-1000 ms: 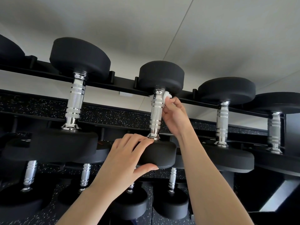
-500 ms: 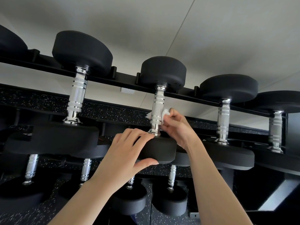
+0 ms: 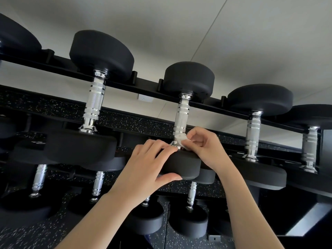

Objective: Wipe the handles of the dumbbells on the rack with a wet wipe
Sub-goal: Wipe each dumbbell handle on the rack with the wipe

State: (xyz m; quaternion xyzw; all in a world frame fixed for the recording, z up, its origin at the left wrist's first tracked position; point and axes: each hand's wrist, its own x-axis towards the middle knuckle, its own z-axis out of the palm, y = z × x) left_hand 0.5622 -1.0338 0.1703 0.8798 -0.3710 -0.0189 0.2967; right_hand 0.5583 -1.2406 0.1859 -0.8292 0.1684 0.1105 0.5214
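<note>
A black dumbbell with a chrome knurled handle lies across the top tier of the rack, in the middle of the view. My right hand pinches a white wet wipe against the near, lower end of that handle. My left hand grips the near black head of the same dumbbell, fingers over its top and thumb under its front edge.
More dumbbells sit on the top tier: a larger one to the left, two to the right. A lower tier holds several smaller dumbbells. Speckled black flooring lies below; a white wall is behind.
My right hand has slid the wipe down the handle, from its far end near the upper head to its near end. My left hand has stayed on the near head.
</note>
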